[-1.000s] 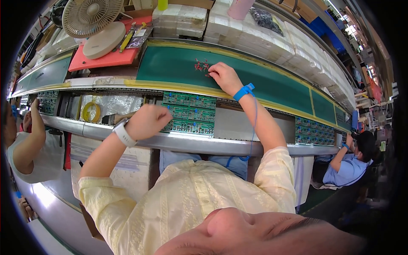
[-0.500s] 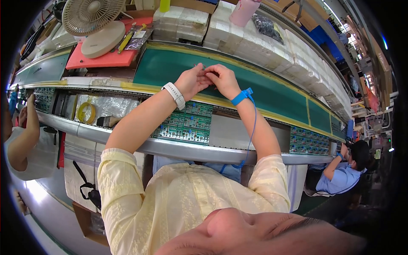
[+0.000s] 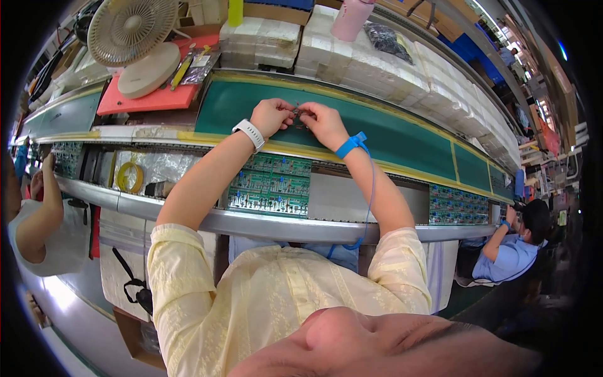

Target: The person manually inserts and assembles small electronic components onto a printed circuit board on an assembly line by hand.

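Above the green work mat, my left hand and my right hand meet with bent fingers. Between their fingertips are small dark parts, with thin bits that look like leads; their exact kind is too small to tell. Both hands are closed in a pinch on them. A white watch band circles my left wrist, and a blue wrist strap with a coiled cord is on my right. Below my forearms, a panel of green circuit boards lies in the metal conveyor rail.
Another circuit board panel sits farther right on the line. A yellow tape roll and a brush lie left. A fan stands on red foam; white foam blocks line the back. Co-workers sit at both sides.
My hands have drawn slightly apart, the left one shifting left and its fingers curling in. Small dark parts now show between the fingertips.
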{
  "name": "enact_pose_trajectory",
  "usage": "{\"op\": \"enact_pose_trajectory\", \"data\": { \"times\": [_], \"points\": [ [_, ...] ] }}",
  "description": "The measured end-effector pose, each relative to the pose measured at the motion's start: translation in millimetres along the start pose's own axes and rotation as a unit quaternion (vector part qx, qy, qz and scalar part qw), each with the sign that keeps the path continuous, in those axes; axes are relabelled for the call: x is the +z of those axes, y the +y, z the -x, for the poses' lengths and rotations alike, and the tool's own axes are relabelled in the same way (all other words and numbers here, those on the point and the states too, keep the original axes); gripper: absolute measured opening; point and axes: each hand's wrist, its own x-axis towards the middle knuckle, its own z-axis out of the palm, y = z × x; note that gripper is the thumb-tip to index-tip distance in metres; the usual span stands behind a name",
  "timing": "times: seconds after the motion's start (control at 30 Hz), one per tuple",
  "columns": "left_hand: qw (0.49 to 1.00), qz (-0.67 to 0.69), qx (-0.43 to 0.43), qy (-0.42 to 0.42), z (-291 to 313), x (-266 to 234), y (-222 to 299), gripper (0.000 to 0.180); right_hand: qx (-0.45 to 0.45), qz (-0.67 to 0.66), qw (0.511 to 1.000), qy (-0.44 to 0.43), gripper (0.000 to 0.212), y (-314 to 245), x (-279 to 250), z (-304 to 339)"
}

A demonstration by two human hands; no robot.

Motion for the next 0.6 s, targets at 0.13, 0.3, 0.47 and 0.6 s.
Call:
{"op": "enact_pose_trajectory", "data": {
  "times": [0.13, 0.3, 0.47, 0.6],
  "points": [
    [1.0, -0.014, 0.011, -0.004, -5.3, -5.4, -7.8, 0.017, -0.086, 0.184, 0.979, 0.01, 0.015, -0.4, 6.8, 3.7],
    [0.947, 0.318, -0.051, -0.003, -2.2, -9.8, -10.7, 0.013, -0.138, 0.222, 0.964, 0.055, 0.016, 5.3, 9.0, 5.5],
    [0.913, 0.399, -0.06, -0.049, 24.5, -15.7, 1.5, 0.012, -0.111, 0.228, 0.966, 0.043, 0.015, -2.6, 9.9, 8.3],
    [0.93, 0.353, -0.045, -0.09, 59.9, -20.3, 4.8, 0.008, -0.112, 0.198, 0.974, 0.02, 0.013, -4.3, 5.3, 9.7]
  ]
}}
